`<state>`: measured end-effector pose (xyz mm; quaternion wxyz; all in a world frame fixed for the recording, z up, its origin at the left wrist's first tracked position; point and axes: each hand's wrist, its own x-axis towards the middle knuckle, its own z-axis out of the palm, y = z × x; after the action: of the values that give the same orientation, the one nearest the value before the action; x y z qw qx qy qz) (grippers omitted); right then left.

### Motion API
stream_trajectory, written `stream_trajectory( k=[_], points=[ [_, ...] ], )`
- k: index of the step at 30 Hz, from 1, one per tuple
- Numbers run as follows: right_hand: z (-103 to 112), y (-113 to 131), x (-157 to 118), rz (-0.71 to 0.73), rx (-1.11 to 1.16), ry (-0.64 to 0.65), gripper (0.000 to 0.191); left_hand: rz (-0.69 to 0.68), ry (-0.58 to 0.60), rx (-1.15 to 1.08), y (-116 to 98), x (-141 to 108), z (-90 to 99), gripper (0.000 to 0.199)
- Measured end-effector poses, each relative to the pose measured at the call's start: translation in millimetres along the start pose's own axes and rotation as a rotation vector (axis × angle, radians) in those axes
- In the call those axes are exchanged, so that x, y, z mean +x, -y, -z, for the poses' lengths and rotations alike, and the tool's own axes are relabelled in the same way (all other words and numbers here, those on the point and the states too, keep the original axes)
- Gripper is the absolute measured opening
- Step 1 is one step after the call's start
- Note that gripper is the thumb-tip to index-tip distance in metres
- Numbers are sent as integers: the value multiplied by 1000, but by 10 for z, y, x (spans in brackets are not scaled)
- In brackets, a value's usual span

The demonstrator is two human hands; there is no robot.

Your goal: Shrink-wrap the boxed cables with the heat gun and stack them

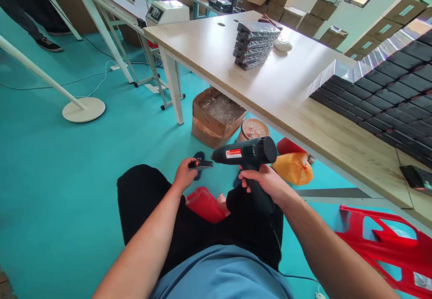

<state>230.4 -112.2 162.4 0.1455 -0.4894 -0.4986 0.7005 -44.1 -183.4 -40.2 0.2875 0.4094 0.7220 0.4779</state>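
My right hand (261, 179) is wrapped round the handle of a black heat gun (248, 151) with a red and white label. Its nozzle points left, close to a small flat black box (202, 164) that my left hand (185, 174) grips by one end. The box is seen nearly edge-on, so its faces are mostly hidden. Both hands are above my lap, in front of the table edge. A power cord (277, 240) runs down from the gun's handle beside my right thigh.
On the table (202, 38) stand a stack of wrapped black boxes (254, 44) and long rows of black boxes (388, 87). Below are a carton (209, 128), a woven basket (254, 121) and an orange bag (293, 168). A red plastic stool (354, 231) lies at the right.
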Motion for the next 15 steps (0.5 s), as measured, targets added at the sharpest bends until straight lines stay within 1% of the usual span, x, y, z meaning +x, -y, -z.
stream_trajectory(
  k=[1, 2, 4, 6, 9, 13, 15],
  points=[
    [27, 6, -1, -12, -9, -27, 23, 28, 1, -29, -9, -2, 4, 37],
    [58, 12, -4, -32, -13, -25, 24, 53, 3, -54, -20, -4, 10, 37],
    [116, 17, -16, -58, -1, 31, 27, 80, 13, -93, -48, -9, 24, 35],
    [150, 14, -30, -45, 14, 61, 27, 79, 10, -125, -81, -9, 34, 30],
    [147, -3, -33, -23, -8, 45, 24, 79, 12, -163, -126, -4, 42, 26],
    [108, -17, -20, -15, -20, 100, 25, 83, 18, -168, -139, -9, 47, 24],
    [76, -5, -26, 8, -22, 38, 25, 77, 1, -144, -122, -13, 47, 27]
  ],
)
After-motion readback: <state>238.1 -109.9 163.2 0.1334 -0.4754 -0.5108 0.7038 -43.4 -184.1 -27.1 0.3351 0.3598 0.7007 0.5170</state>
